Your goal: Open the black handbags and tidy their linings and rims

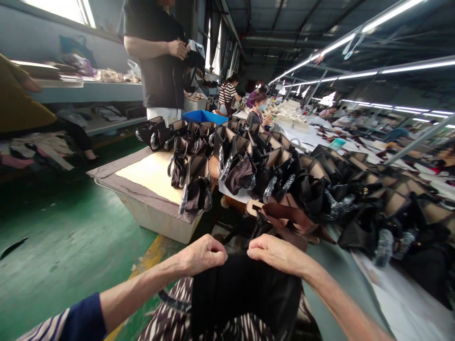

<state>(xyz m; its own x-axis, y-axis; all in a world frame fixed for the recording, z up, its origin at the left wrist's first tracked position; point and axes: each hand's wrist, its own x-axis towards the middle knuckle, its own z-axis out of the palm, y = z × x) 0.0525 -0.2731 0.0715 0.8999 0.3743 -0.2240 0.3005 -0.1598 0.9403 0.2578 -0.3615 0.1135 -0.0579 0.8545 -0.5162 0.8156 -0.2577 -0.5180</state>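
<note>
the left hand (206, 255) pinches the top edge of a soft black fabric piece (245, 289) between thumb and curled fingers, and the right hand (275, 253) pinches the same edge further right, a short gap between the two. the piece hangs down over a dark-brown-and-white patterned garment (163, 319) on the lap. just beyond the right hand lies a reddish-brown leather-like piece (284, 215); farther off, black bags with tan insides (243, 176) stand crowded together

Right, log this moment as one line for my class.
left hand: pinching black bag rim; right hand: pinching same rim; bag: over lap; ahead: brown bag, dark bags
</note>
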